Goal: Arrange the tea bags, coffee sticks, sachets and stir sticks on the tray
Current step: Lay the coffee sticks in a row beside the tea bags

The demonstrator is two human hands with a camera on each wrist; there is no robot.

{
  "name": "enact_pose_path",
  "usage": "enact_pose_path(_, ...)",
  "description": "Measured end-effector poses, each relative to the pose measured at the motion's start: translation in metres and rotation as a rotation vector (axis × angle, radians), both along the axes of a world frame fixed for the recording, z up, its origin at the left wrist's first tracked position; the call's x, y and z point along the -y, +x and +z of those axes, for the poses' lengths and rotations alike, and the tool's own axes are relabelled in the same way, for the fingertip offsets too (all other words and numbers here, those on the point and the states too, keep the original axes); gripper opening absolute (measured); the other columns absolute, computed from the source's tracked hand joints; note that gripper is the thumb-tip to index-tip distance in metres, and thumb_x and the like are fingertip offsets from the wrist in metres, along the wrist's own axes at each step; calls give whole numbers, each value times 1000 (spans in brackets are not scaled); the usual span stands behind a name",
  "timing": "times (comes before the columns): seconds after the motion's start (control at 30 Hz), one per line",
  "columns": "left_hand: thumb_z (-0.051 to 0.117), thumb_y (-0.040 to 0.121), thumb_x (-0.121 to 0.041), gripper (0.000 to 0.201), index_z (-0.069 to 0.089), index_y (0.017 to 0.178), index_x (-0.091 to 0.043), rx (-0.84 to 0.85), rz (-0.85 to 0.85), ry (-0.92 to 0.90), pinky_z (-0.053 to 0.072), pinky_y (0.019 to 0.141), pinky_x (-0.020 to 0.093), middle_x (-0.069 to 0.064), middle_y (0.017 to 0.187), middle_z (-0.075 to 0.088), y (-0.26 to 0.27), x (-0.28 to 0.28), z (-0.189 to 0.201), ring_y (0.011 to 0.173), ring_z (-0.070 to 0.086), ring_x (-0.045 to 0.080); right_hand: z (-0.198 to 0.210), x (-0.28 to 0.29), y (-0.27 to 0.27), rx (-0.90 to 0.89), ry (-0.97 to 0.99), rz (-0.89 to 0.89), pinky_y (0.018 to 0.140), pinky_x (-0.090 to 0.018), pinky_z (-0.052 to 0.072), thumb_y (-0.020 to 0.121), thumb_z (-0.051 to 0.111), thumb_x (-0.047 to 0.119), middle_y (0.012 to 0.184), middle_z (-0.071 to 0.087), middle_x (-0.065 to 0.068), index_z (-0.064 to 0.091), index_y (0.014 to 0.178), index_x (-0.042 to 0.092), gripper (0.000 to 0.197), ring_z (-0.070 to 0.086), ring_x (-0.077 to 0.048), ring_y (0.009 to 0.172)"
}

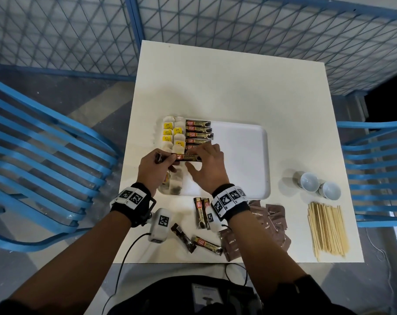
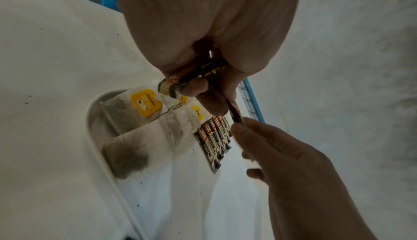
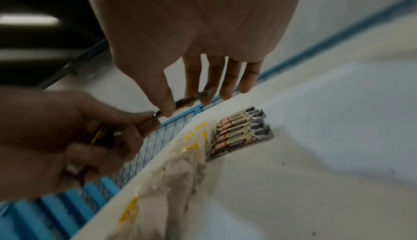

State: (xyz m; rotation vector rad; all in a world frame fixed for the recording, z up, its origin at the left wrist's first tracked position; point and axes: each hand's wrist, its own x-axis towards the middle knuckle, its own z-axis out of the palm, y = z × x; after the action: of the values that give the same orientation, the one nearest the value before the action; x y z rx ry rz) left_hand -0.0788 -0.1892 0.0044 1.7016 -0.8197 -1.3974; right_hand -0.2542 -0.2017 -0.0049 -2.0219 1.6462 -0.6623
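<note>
One coffee stick is pinched at both ends by the left hand and right hand; spare sticks in the left grip are half hidden, above the tray at 9 o'clock.

Right hand thumb and fingers pinch a dark foil coffee stick; left hand grips its other end. Below: white plastic tray with a row of brown-and-cream coffee sticks beside pale yellow-tagged tea bags.

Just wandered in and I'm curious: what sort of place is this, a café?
Probably a staged recording booth, not a café: blue mesh panels fence a small white table, and the person's wrists carry cameras with printed markers. Tea bags and coffee sticks fill a tray.
</note>
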Motion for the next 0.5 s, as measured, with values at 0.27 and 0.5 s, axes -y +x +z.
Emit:
enact_pose_path(0.27,68,96,-30,16,68,102,-15,89,-47,68,40,44,25,5,88,75,10,-2,2,61,64,18,-22,0,-29,-100,141,-108,86,-42,42,80,80,22,107,61,-7,73,111,16,33,52,-31,102)
enact_pose_path(0.5,65,97,-23,9,67,95,-15,217,-190,6,45,51,19,1,79,75,14,-9,4,56,60,11,-33,-8,-23,-239,168,-104,89,-43,39,76,79,24,109,62,-5,71,104,21,30,50,-30,106)
